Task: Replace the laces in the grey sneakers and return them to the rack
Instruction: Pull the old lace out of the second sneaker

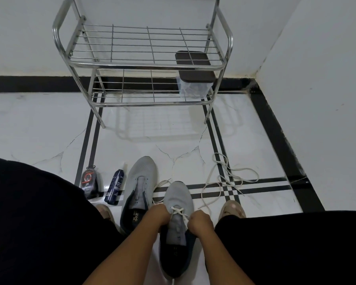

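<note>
Nearest the camera, a grey sneaker point(178, 219) with a dark collar is seen on the white floor point(173, 140) between the person's dark-clad knees, toe pointing to 12 o'clock. The left hand point(157, 215) is curled at the shoe's 9 o'clock side and the right hand point(199, 222) is clenched at its 3 o'clock side, each pinching an end of a white lace point(178, 210), which is crossed once over the lowest eyelets; the fingertips themselves are hidden, so how much lace is held cannot be told. At 10 o'clock from this shoe a second grey sneaker point(140, 182) is laid, unlaced, its toe also toward 12 o'clock, the two shoes just beside each other. Loose lace ends are seen on the floor between the two toes. Further toward 9 o'clock a dark blue spray bottle point(114, 187) is lying beside the unlaced shoe, and next to that a small dark packet with a red ring point(89, 182). At 2 o'clock from the hands a loose white lace point(227, 177) is strewn in loops over the black floor stripes. Farthest off, at 12 o'clock against the wall, a metal shoe rack point(144, 64) with two wire shelves is standing; a clear box with a dark lid point(195, 79) is set at the 3 o'clock end of its lower shelf
</note>
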### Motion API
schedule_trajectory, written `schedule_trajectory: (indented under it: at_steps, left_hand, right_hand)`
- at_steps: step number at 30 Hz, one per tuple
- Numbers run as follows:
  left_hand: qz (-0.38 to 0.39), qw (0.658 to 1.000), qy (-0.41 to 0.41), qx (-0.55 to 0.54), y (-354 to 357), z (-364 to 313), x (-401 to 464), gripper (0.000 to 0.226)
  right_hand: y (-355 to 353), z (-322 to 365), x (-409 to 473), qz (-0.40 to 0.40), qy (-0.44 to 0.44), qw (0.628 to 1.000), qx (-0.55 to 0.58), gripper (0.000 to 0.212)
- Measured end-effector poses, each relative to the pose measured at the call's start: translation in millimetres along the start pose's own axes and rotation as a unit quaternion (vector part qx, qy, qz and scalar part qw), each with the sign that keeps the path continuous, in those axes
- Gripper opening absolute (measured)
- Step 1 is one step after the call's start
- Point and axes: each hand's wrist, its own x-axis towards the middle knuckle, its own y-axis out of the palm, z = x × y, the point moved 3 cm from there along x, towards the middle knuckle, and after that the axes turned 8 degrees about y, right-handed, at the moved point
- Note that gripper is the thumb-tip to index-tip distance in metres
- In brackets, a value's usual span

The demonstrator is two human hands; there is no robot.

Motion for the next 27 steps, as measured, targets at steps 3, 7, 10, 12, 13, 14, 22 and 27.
schedule_trajectory:
  at_steps: [3,7,10,12,13,14,22,27]
  left_hand:
    - [-0.005,1.000,-0.009,0.018,5.3,2.8,2.3,0.043]
    - [-0.105,0.991,0.063,0.055,5.4,-9.3,2.1,0.038]
    - [-0.127,0.985,0.086,0.083,14.3,-11.2,5.7,0.032]
    - [-0.145,0.983,0.088,0.070,17.7,-10.6,7.4,0.030]
    - [-0.148,0.981,0.103,0.078,18.6,-12.0,8.0,0.030]
    - [-0.156,0.978,0.112,0.081,20.4,-13.2,8.0,0.030]
    - [-0.206,0.952,0.027,-0.226,17.6,11.0,15.8,0.030]
    - [-0.229,0.969,-0.024,-0.093,9.5,19.8,22.9,0.046]
  right_hand:
    - [5.0,-8.4,8.3,0.025,0.012,0.998,0.050,0.032]
    - [5.8,-7.4,11.3,0.035,-0.017,0.996,0.078,0.030]
    - [9.2,-9.1,16.3,0.051,-0.002,0.992,0.116,0.029]
    - [11.5,-10.4,17.9,0.069,0.009,0.987,0.147,0.024]
    - [13.3,-11.5,18.9,0.078,0.011,0.984,0.158,0.020]
    - [13.9,-12.7,18.5,0.086,0.020,0.980,0.177,0.020]
    - [14.5,-23.3,19.1,0.100,0.071,0.953,0.276,0.012]
    - [12.1,-17.2,27.1,0.072,0.070,0.957,0.271,0.026]
